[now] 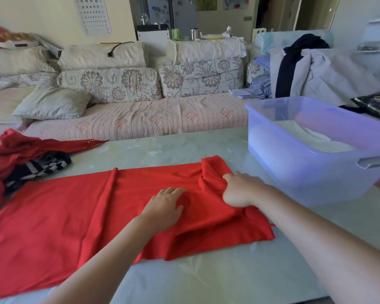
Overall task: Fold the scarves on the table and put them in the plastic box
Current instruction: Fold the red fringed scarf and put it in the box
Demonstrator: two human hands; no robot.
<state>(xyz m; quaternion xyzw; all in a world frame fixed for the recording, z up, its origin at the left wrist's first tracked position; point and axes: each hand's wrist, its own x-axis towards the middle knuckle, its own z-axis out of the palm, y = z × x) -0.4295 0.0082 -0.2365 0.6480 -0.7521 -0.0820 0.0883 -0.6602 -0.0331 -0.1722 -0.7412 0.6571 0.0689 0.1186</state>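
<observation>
Head view: one scarf boxed, red scarf mid-fold

I see a cream knitted scarf (312, 137) already lying in the translucent plastic box (294, 172) at far right. My left hand (165, 207) presses flat, fingers spread, on the thin red scarf (75, 211) stretched across the glossy tabletop (206, 279); my right hand (239, 189) pinches its bunched right end. A crumpled heap of scarves (20, 159), red fringed and black-and-white striped, waits far left.

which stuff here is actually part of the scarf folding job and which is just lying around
Part of the job:
red scarf spread on the table
left hand and right hand
plastic box holding a white folded cloth
dark red fringed scarf
black-and-white scarf

Just lying about:
sofa
pillow
clothes pile
</observation>
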